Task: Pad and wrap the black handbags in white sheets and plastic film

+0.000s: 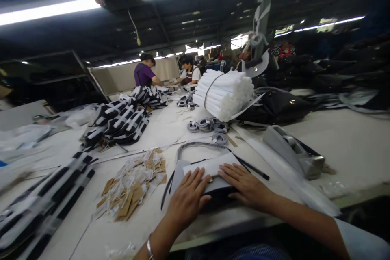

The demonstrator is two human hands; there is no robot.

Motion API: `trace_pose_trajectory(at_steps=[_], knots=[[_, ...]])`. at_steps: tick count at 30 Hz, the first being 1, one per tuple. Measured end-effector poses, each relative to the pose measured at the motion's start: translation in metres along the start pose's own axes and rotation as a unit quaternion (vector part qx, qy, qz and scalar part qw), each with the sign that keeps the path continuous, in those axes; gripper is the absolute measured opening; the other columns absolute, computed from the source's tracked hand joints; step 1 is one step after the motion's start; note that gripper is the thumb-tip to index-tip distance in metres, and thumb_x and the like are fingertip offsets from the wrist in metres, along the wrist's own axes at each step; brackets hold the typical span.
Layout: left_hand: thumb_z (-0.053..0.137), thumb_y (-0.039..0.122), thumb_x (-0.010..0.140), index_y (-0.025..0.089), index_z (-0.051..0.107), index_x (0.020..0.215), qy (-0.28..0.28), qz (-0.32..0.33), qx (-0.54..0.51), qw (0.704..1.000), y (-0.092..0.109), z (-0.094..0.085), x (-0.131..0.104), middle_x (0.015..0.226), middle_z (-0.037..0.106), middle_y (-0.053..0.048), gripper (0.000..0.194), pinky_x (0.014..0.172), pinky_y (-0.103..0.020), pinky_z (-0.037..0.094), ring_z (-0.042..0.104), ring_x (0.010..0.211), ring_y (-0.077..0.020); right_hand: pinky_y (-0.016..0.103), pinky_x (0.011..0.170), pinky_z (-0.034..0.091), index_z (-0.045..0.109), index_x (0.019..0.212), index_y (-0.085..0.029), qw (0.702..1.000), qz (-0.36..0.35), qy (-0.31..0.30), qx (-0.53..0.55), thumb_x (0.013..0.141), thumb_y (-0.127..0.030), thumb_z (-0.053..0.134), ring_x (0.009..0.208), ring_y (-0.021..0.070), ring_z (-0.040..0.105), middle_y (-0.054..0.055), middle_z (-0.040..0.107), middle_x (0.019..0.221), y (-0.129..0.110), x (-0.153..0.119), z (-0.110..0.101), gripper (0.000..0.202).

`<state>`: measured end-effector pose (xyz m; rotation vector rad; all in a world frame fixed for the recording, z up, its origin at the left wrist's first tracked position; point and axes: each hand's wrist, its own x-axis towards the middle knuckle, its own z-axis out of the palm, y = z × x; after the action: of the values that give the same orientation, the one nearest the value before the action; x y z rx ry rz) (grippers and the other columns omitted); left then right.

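Currently both hands lie spread flat on the bag [210, 178], lower centre of frame. Left hand [187, 199] covers its near-left corner, right hand [245, 185] its right end; long axis runs left-right.

Probably bag factory: worktable [350, 146], stacked bags [122, 120], co-workers [144, 74].

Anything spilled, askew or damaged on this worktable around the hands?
Only one thing: the paper tags lie in a loose scattered heap left of the bag, unlike the tied white stack. The left hand and right hand press flat on the paper-wrapped bag; no damage shows.
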<state>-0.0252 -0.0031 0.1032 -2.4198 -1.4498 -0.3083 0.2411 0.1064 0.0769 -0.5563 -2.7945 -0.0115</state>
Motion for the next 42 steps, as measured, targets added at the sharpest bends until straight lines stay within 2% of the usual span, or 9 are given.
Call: trace_pose_trajectory(at_steps=[5,11,14,17,21,27,31,36,42], knots=[[0.065,0.054,0.089,0.022,0.040,0.150,0.023,0.023,0.028,0.999,-0.010,0.004,-0.001,0.154,0.045,-0.017,0.074,0.106,-0.050,0.052,0.049,0.138,-0.0322,0.061,0.119,0.025,0.039,0.154,-0.020,0.999,0.026,-0.045,0.017,0.094,-0.045,0.066,0.145,0.0359,0.034,0.016,0.038,0.158,-0.013,0.019,-0.039,0.071],[0.081,0.045,0.074,0.020,0.036,0.153,0.020,0.073,0.049,0.996,-0.025,0.008,0.001,0.152,0.046,-0.018,0.095,0.099,-0.045,0.057,0.055,0.132,-0.0327,0.054,0.122,0.021,0.038,0.152,-0.011,0.999,0.034,-0.013,0.026,0.089,-0.062,0.064,0.141,0.0351,0.040,0.019,0.047,0.151,-0.029,0.040,-0.048,0.085],[0.069,0.039,0.083,0.016,0.033,0.154,0.043,0.108,0.074,0.990,-0.033,0.017,0.001,0.153,0.046,-0.017,0.083,0.096,-0.041,0.059,0.058,0.130,-0.0303,0.054,0.121,0.024,0.036,0.151,-0.005,1.000,0.022,-0.018,-0.004,0.084,-0.060,0.070,0.140,0.0361,0.041,0.021,0.047,0.150,-0.029,0.050,-0.048,0.093],[0.045,0.017,0.092,0.018,0.032,0.155,0.072,0.103,0.108,0.986,-0.031,0.034,-0.005,0.155,0.044,-0.013,0.064,0.097,-0.037,0.059,0.056,0.132,-0.0247,0.051,0.118,0.033,0.040,0.148,-0.004,0.999,0.018,-0.021,-0.042,0.083,-0.046,0.075,0.137,0.0355,0.045,0.020,0.048,0.149,-0.028,0.049,-0.032,0.084],[0.035,-0.002,0.089,0.023,0.036,0.153,0.072,0.044,0.131,0.988,-0.009,0.052,-0.023,0.158,0.041,-0.010,0.069,0.107,-0.040,0.052,0.047,0.141,-0.0239,0.045,0.114,0.042,0.047,0.145,-0.009,0.992,0.041,0.066,-0.098,0.101,-0.018,0.046,0.137,0.0299,0.047,0.015,0.051,0.149,-0.036,0.032,0.015,0.045],[0.031,-0.003,0.087,0.016,0.032,0.154,0.045,0.003,0.081,0.996,0.009,0.047,-0.027,0.159,0.039,-0.008,0.069,0.113,-0.042,0.045,0.037,0.147,-0.0240,0.050,0.113,0.044,0.043,0.149,-0.005,0.990,0.036,0.115,-0.070,0.089,0.002,0.035,0.146,0.0309,0.035,0.017,0.043,0.155,-0.040,0.012,0.049,0.060],[0.030,-0.002,0.086,0.011,0.031,0.154,0.037,-0.014,0.036,0.999,0.010,0.045,-0.026,0.159,0.039,-0.008,0.069,0.117,-0.043,0.039,0.031,0.150,-0.0239,0.052,0.115,0.042,0.042,0.150,-0.006,0.997,0.040,0.059,0.016,0.088,-0.009,0.049,0.145,0.0322,0.035,0.017,0.041,0.156,-0.036,0.015,0.017,0.062],[0.033,0.001,0.089,0.014,0.029,0.154,0.033,-0.026,0.024,0.999,0.014,0.046,-0.027,0.160,0.038,-0.008,0.067,0.118,-0.044,0.038,0.031,0.150,-0.0242,0.048,0.103,0.051,0.066,0.127,-0.015,0.994,0.044,-0.043,0.086,0.097,-0.036,0.061,0.118,0.0296,0.061,0.014,0.066,0.130,-0.010,0.048,-0.034,0.038],[0.035,0.000,0.089,0.021,0.029,0.155,0.039,-0.033,0.014,0.999,0.014,0.048,-0.027,0.162,0.032,-0.008,0.069,0.116,-0.045,0.040,0.032,0.149,-0.0252,0.056,0.109,0.041,0.052,0.146,-0.023,0.985,-0.065,-0.131,0.086,0.091,-0.046,0.071,0.132,0.0351,0.051,0.017,0.053,0.146,0.032,0.078,-0.028,0.063]])
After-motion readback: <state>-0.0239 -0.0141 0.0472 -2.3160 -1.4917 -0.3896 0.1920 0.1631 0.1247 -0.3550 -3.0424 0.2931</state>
